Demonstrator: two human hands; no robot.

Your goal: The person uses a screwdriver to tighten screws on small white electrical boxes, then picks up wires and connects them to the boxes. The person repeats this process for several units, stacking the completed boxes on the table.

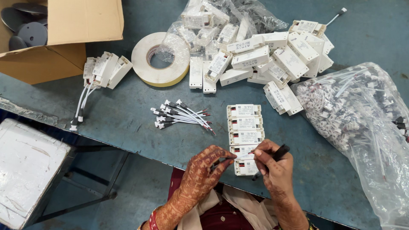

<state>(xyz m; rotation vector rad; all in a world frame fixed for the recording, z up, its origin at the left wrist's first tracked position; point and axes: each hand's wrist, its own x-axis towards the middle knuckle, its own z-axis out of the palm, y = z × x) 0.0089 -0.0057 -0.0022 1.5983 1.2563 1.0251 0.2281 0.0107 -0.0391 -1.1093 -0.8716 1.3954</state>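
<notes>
your right hand (272,164) grips a pen (272,156), tip on the box row (245,130). your left hand (204,168) steadies its near end, fingers half curled.

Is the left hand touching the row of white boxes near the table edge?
Touching. The head view shows the left hand with fingertips resting on the fourth box of the row of white boxes.

Both forearms come in from bottom edge, converging. Left hand (203,168) palm down, fingers stretched right, henna-patterned, red bangles at wrist. Right hand (272,164) curled in a pinch grip, index fingertip near the left fingertips, wrist bent inward.
</notes>
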